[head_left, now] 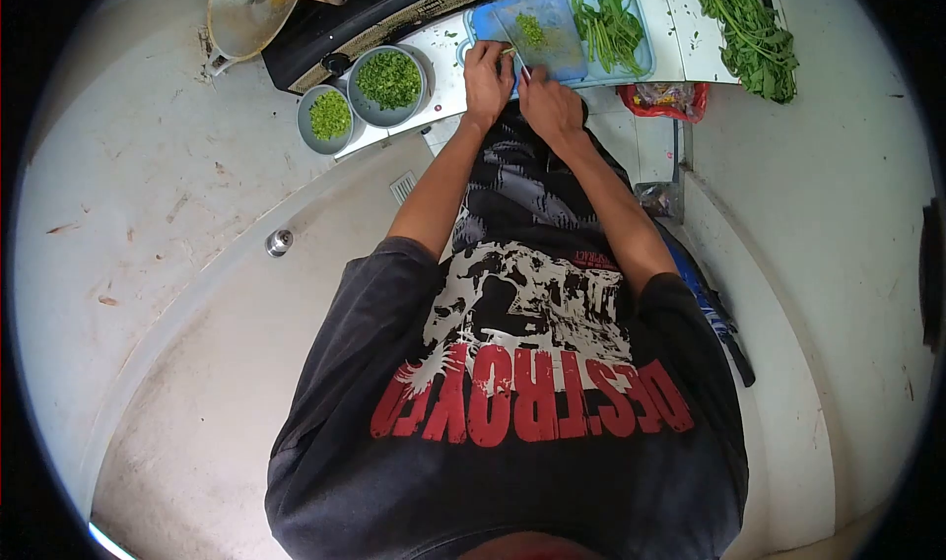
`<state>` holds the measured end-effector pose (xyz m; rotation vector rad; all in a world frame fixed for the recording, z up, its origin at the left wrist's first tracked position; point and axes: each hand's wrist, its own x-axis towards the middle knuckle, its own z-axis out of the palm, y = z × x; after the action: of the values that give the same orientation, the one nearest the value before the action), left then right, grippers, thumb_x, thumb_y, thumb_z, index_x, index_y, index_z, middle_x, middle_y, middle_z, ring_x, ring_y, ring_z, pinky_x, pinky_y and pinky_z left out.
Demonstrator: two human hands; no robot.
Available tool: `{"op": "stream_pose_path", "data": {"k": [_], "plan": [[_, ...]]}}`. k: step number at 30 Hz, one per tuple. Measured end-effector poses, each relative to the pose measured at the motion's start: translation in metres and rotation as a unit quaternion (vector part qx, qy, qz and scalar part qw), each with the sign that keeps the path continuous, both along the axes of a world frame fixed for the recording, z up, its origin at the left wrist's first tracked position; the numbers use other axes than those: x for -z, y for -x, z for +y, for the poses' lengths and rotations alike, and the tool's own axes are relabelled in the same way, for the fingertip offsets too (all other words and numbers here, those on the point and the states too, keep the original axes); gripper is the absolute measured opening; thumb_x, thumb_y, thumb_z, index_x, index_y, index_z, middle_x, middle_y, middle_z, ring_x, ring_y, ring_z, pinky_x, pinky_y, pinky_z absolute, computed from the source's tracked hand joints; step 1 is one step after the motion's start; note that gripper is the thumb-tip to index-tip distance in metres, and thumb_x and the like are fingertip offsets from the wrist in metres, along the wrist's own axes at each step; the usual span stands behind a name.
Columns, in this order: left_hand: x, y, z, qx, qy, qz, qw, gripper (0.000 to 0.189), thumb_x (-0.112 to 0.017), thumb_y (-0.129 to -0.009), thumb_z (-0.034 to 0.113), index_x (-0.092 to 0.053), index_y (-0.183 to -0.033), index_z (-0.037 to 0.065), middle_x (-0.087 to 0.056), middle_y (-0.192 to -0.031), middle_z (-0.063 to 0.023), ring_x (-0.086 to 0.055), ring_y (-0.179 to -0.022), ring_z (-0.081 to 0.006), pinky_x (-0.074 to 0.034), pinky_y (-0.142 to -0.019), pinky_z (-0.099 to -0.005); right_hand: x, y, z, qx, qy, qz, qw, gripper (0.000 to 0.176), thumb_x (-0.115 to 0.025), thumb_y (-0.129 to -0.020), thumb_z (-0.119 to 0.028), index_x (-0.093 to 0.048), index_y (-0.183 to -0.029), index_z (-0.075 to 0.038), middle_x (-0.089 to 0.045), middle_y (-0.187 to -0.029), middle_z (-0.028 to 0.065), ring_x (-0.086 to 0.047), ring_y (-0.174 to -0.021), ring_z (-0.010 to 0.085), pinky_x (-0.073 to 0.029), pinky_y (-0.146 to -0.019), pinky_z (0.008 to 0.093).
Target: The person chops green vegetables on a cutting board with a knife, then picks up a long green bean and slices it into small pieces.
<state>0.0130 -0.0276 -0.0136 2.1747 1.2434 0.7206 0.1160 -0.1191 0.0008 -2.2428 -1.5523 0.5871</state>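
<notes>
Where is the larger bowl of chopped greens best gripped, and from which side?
Probably pinch the rim of the larger bowl from above, on the side facing the cutting board: it sits upright holding greens, and the smaller bowl crowds the opposite side.

On the desk [670,8] lies a cutting board [562,48]. A chopped pile [531,30] sits at its centre and a bundle of stalks [611,28] at its three o'clock side. Off the board, a leafy heap [754,28] lies at three o'clock and a bag [662,97] at five. Two bowls [389,79] stand side by side at eight o'clock, and a pan [241,13] rests on the stove [325,38] at nine.
</notes>
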Motion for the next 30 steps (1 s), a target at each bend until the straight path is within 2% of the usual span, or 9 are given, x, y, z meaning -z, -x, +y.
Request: {"op": "stream_pose_path", "data": {"k": [11,14,17,20,24,30], "plan": [[0.007,0.001,0.001,0.003,-0.014,-0.006,1.0,0.012,-0.067,-0.087,0.005,-0.07,-0.097,0.0,-0.065,-0.096,-0.0171,-0.066,-0.086,-0.0343,-0.053,-0.08,-0.0409,0.004,0.0,0.011,0.012,0.021,0.033,0.999,0.038,-0.051,-0.1,-0.034,-0.057,-0.092,0.003,-0.068,-0.07,0.0265,-0.07,-0.067,0.0425,-0.058,-0.062,0.0513],[0.003,-0.002,-0.001,-0.012,0.021,-0.028,0.999,0.012,-0.065,-0.085,0.002,-0.071,-0.095,0.002,-0.064,-0.094,-0.0169,-0.06,-0.09,-0.0381,-0.049,-0.082,-0.0446,0.004,0.0,0.011,0.006,0.017,0.021,1.0,0.037,-0.05,-0.1,-0.033,-0.057,-0.091,0.003,-0.069,-0.07,0.0245,-0.071,-0.068,0.0403,-0.058,-0.061,0.0491],[0.008,0.001,0.001,-0.001,-0.007,0.0,1.0,0.012,-0.067,-0.086,0.005,-0.07,-0.096,0.0,-0.065,-0.095,-0.0174,-0.066,-0.084,-0.0332,-0.053,-0.078,-0.0403,0.006,0.001,0.012,0.009,0.008,0.013,1.0,0.037,-0.05,-0.1,-0.033,-0.058,-0.09,0.002,-0.069,-0.069,0.0233,-0.072,-0.067,0.0391,-0.059,-0.061,0.0482],[0.009,-0.001,-0.001,-0.013,-0.004,-0.025,1.0,0.011,-0.068,-0.086,0.005,-0.071,-0.096,0.0,-0.065,-0.095,-0.0174,-0.066,-0.083,-0.0321,-0.053,-0.078,-0.0399,0.007,0.001,0.009,0.01,0.007,0.008,1.0,0.037,-0.05,-0.101,-0.033,-0.058,-0.089,0.001,-0.069,-0.07,0.0235,-0.072,-0.068,0.0387,-0.059,-0.061,0.0482],[0.006,-0.002,-0.002,-0.019,-0.004,-0.01,1.0,0.011,-0.068,-0.087,0.005,-0.071,-0.096,0.0,-0.065,-0.093,-0.0166,-0.066,-0.083,-0.0312,-0.053,-0.077,-0.0393,0.004,0.0,-0.002,0.003,0.045,0.023,0.999,0.037,-0.05,-0.101,-0.033,-0.058,-0.089,0.001,-0.069,-0.071,0.0244,-0.072,-0.068,0.0387,-0.059,-0.062,0.0482],[0.005,-0.001,0.0,-0.012,-0.008,-0.006,1.0,0.01,-0.069,-0.086,0.006,-0.071,-0.095,0.001,-0.067,-0.092,-0.016,-0.067,-0.082,-0.0313,-0.053,-0.077,-0.0393,0.005,-0.001,-0.015,-0.003,0.036,-0.011,0.999,0.036,-0.051,-0.101,-0.033,-0.059,-0.09,0.001,-0.07,-0.07,0.0228,-0.072,-0.067,0.0385,-0.059,-0.063,0.0477]]}}
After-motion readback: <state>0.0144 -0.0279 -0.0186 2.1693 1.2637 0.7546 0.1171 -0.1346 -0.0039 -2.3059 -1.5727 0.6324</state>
